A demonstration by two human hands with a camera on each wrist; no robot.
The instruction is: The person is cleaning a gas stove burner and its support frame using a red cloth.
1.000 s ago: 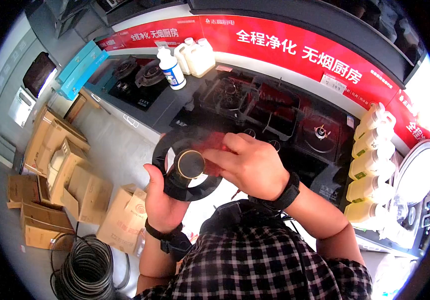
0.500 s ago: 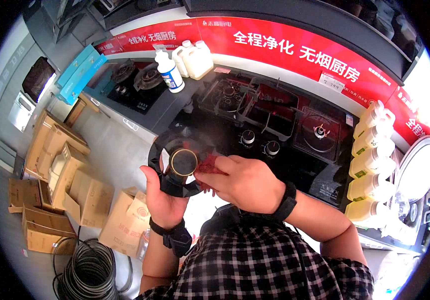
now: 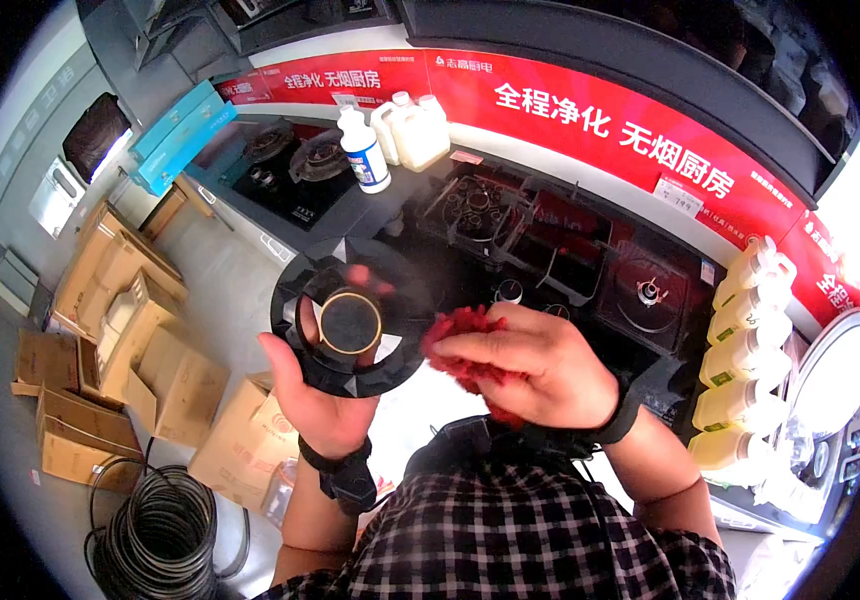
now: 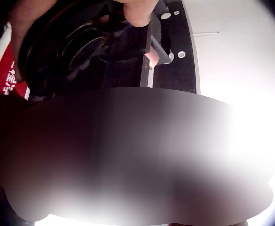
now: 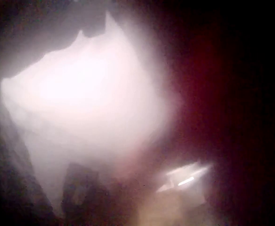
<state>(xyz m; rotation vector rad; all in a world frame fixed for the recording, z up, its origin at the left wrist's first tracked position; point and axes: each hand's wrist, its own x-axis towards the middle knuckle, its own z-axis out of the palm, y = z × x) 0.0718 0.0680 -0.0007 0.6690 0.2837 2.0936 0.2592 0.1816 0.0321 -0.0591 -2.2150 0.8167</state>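
My left hand (image 3: 325, 410) grips a black, round stove part (image 3: 350, 322) from below, thumb sticking out at its left. It has a faceted outer ring and a gold-rimmed disc in the middle; fingers show through gaps in the ring. The left wrist view shows the same black part (image 4: 86, 52) from close by, with fingertips (image 4: 138, 14) at its edge. A bunched, fuzzy red cloth (image 3: 470, 345) is pinched in my right hand (image 3: 560, 375), just right of the ring. The right wrist view is mostly glare and dark red blur.
Behind the hands lies a black glass gas hob (image 3: 550, 240). A white bottle (image 3: 365, 155) and pale jugs (image 3: 420, 135) stand at the back. Several yellow-filled jugs (image 3: 735, 385) line the right. Cardboard boxes (image 3: 175, 385) and a black coil (image 3: 155, 535) lie on the floor at left.
My right hand has drawn the red cloth off the part's right side, away to the right. The left hand has shifted slightly left with the part, whose ring now shows more fully.
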